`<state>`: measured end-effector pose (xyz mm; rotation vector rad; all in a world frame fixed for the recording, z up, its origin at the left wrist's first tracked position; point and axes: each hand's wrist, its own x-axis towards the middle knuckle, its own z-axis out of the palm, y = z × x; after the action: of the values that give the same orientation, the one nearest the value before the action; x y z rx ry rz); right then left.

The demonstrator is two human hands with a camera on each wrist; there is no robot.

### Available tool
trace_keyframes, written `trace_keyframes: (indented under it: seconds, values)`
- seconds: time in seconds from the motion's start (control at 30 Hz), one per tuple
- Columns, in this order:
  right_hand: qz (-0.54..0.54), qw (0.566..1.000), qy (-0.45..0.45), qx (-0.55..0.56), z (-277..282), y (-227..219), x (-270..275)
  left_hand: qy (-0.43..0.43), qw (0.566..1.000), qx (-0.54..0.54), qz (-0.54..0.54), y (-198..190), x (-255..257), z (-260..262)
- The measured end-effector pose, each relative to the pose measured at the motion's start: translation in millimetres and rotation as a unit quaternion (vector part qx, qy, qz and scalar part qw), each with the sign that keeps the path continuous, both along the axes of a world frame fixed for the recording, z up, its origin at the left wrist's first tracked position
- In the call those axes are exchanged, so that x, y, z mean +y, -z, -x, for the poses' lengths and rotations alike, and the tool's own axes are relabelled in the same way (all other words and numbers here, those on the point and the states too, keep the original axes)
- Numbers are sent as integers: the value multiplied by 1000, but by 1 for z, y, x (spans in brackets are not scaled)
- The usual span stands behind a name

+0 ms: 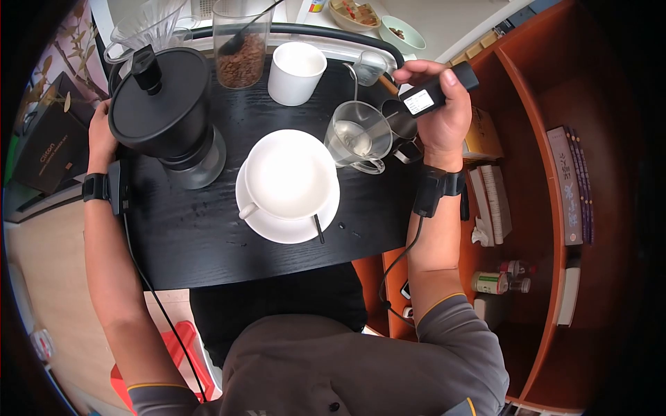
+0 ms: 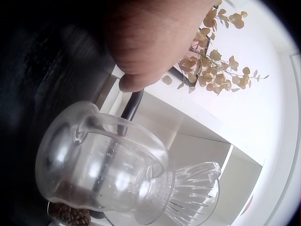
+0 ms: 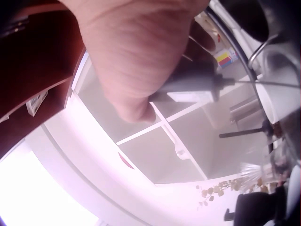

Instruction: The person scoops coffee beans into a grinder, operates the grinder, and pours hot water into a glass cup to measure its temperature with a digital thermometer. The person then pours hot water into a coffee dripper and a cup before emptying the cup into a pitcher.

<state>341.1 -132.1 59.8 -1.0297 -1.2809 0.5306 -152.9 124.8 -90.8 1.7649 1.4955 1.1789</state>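
My right hand (image 1: 444, 118) holds a black handheld milk frother (image 1: 444, 90) with a white label, raised over the table's right side. In the right wrist view, a thin rod sticks out from the frother's body (image 3: 188, 84). Below and left of that hand stands a clear glass cup (image 1: 357, 135) with a handle. My left hand (image 1: 103, 135) is at the table's left edge, beside the black coffee grinder (image 1: 163, 97), its fingers mostly hidden. In the left wrist view its thumb overlaps the black rail (image 2: 133, 106), near a glass carafe (image 2: 108, 165).
A white cup (image 1: 290, 173) sits on a saucer (image 1: 260, 225) at the table's middle. Behind stand a white mug (image 1: 297, 73), a jar of coffee beans (image 1: 239, 66), a ribbed glass dripper (image 1: 147, 24) and a small glass pitcher (image 1: 370, 67). Brown shelves (image 1: 534, 104) border the right.
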Motion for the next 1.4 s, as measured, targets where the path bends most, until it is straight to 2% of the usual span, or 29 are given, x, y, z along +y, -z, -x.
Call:
trace_keyframes:
  seconds: [0.07,0.17,0.23,0.27,0.37,0.43,0.47,0.57,0.63,0.67,0.73,0.77,0.83,0.93,1.07,1.17,1.27,1.33,1.4]
  values:
    - [8,999,26,-28,0,0,2,-10,1000,22,-14,-1,-2,0]
    - [-1,1000,-19,20,-2,4,4,-2,1000,-6,0,2,3,1]
    - [8,998,30,-56,3,1,2,-7,1000,-19,-1,1,1,-2]
    - [8,998,29,-56,2,2,3,-8,1000,-19,-1,0,-1,-3]
    - [-10,1000,-22,-6,1,4,4,-6,999,-49,13,-4,-5,-7]
    - [11,997,32,-63,4,0,2,5,999,-49,5,-6,-8,-9]
    - [11,997,31,-63,3,1,3,3,999,-50,5,-7,-9,-10]
    - [0,1000,-22,-1,1,3,2,-6,1000,-6,-16,-10,-10,-11]
    - [6,998,22,-50,4,1,1,-1,1000,-5,-20,-9,-10,-11]
    - [6,999,21,-50,4,1,2,-2,1000,-4,-20,-8,-9,-10]
    - [-12,999,-24,20,3,2,3,5,999,-49,0,-5,-7,-10]
    - [-12,999,-24,20,6,1,2,4,999,-49,0,-6,-7,-10]
    - [8,999,31,0,12,-2,-1,2,1000,-26,-5,-7,-8,-10]
    - [-6,1000,-7,5,5,1,3,-2,1000,-20,-7,-13,-14,-13]
    - [-4,1000,1,27,6,1,2,-4,1000,-25,1,-7,-7,-10]
    - [3,1000,25,-12,6,0,2,9,999,-32,-6,-7,-8,-9]
    - [-4,999,-9,36,4,1,2,2,1000,-22,-8,-8,-9,-10]
    - [16,998,52,-9,13,-4,-1,3,999,-34,-3,-8,-8,-10]
    - [6,1000,16,9,5,1,2,-1,1000,-21,-12,-9,-11,-11]
